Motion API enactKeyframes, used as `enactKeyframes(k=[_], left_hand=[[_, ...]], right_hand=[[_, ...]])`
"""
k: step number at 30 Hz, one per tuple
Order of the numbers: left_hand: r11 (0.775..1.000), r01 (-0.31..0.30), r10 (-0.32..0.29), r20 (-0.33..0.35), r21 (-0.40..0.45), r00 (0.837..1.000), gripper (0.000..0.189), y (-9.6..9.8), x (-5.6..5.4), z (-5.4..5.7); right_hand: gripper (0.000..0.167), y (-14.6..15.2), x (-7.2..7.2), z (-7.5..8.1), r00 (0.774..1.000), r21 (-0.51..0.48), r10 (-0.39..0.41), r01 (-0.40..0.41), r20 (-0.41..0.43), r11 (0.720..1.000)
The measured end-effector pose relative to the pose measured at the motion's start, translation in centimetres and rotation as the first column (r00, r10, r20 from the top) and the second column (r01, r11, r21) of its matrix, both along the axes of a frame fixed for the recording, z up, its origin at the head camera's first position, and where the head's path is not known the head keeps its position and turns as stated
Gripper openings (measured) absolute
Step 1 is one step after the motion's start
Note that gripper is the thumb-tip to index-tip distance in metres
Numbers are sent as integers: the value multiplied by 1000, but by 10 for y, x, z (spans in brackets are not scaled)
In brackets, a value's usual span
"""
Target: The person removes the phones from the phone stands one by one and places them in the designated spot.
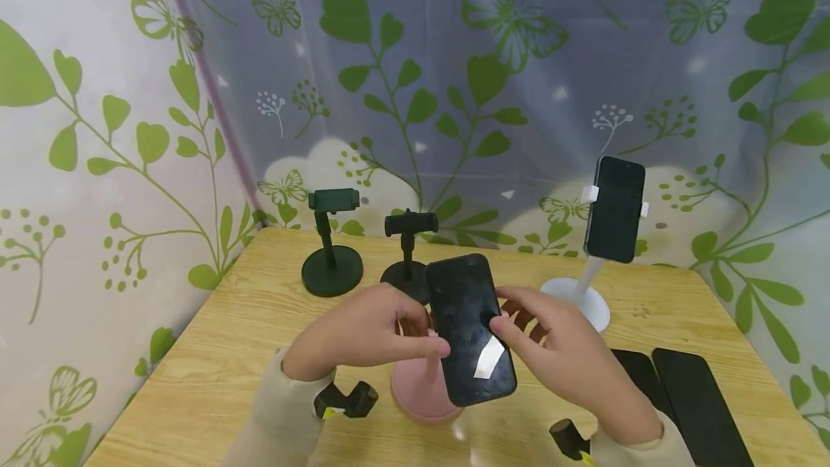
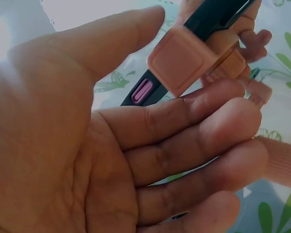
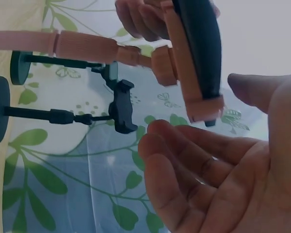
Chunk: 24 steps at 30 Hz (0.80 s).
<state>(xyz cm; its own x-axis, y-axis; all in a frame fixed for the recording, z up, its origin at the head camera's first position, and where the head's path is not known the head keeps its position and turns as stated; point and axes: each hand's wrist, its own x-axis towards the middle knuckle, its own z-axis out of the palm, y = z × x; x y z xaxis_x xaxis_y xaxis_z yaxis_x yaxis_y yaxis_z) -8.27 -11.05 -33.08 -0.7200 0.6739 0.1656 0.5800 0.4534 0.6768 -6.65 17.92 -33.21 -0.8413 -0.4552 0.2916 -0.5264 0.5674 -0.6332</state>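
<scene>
A black phone (image 1: pixel 463 308) sits in the clamp (image 3: pixel 203 109) of a pink phone stand, whose round base (image 1: pixel 421 398) rests on the table. The phone is tilted, its glossy screen catching a bright reflection. My left hand (image 1: pixel 369 326) is at the phone's left edge; in the left wrist view its relaxed fingers lie beside the pink clamp end (image 2: pixel 177 60), the thumb apart from them. On the opposite edge is my right hand (image 1: pixel 558 337), fingers loosely bent and spread around the clamp's other end, with a gap between thumb and phone in the right wrist view.
Behind stand a dark green phone stand (image 1: pixel 332 271) and a black one (image 1: pixel 407 243), both with bare holders. At back right, a white stand (image 1: pixel 590 276) holds another phone (image 1: pixel 616 211). Two dark phones, one here (image 1: pixel 700 406), lie at front right. A leaf-patterned curtain (image 1: pixel 415 92) encloses the table.
</scene>
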Motion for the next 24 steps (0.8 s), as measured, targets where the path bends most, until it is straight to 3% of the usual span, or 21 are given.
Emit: enactKeyframes(k=[4,8,12,17,24], left_hand=[[1000,23,-22,-19,15,1000,40,3,0,-2],[999,29,-29,-19,26,999,42,4,0,-2],[999,27,-27,-7,23,1000,42,5,0,-2],[1000,16,-16,-3,14,1000,40,5,1,-1],[1000,18,-18,4,7,1000,41,5,1,-1]], right_hand=[[8,-3,-1,-4,998,9,50,-50,-49,999],[27,-3,-1,-4,996,21,56,-54,-68,998],[15,-2,0,-2,999,42,36,-35,-18,999],[29,0,1,1,999,53,22,-24,33,998],[33,0,2,1,999,56,12,-15,44,998]])
